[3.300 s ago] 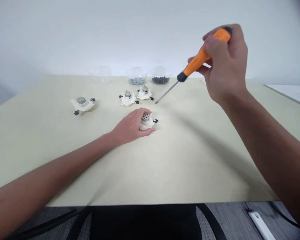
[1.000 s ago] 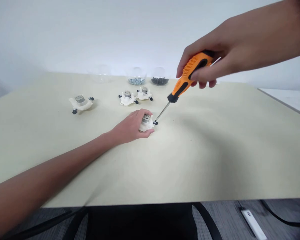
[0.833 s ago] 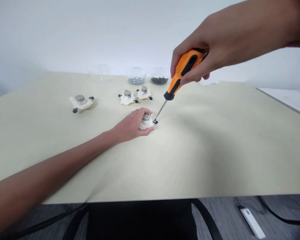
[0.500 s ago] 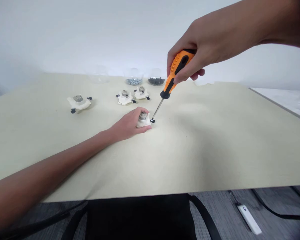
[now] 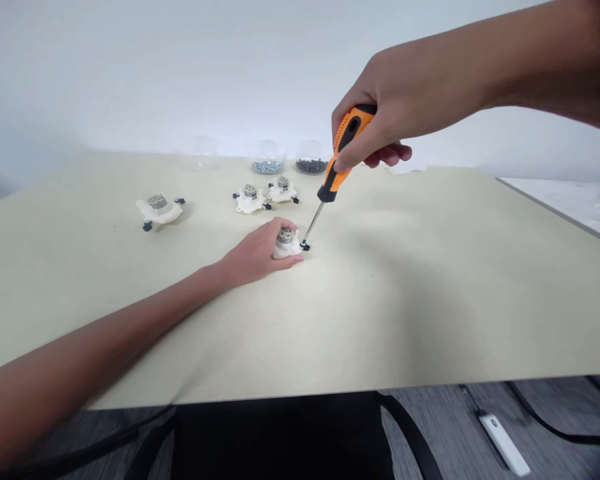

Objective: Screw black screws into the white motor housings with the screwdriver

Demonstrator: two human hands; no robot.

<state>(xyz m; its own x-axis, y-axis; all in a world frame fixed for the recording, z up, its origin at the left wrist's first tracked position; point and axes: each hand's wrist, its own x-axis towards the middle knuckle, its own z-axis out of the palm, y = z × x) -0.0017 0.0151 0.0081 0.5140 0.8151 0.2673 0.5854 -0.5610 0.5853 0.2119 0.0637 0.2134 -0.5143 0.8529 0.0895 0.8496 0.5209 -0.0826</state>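
Note:
My left hand (image 5: 256, 255) is closed round a small white plastic motor mount (image 5: 286, 248) with a silver motor on top, holding it against the table. In my right hand (image 5: 380, 113) is an orange and black screwdriver (image 5: 341, 153), its shaft slanting down to the left. The tip meets a small black piece (image 5: 305, 246) at the mount's right edge; any screw head there is too small to make out. Similar motor mounts stand behind: one to the left (image 5: 160, 208), and a pair (image 5: 251, 199) close together near the middle.
Along the wall stand clear bowls, one with silver screws (image 5: 267, 167), one with small black parts (image 5: 311, 165), and a faint clear one (image 5: 200, 155) on the left. A black chair (image 5: 280, 437) is at the table's front edge; a white power strip (image 5: 504, 443) lies on the floor.
My right hand and the screwdriver handle have shifted slightly left and down, with the tip still on the black piece. My left hand keeps its hold. The whole view has moved a little.

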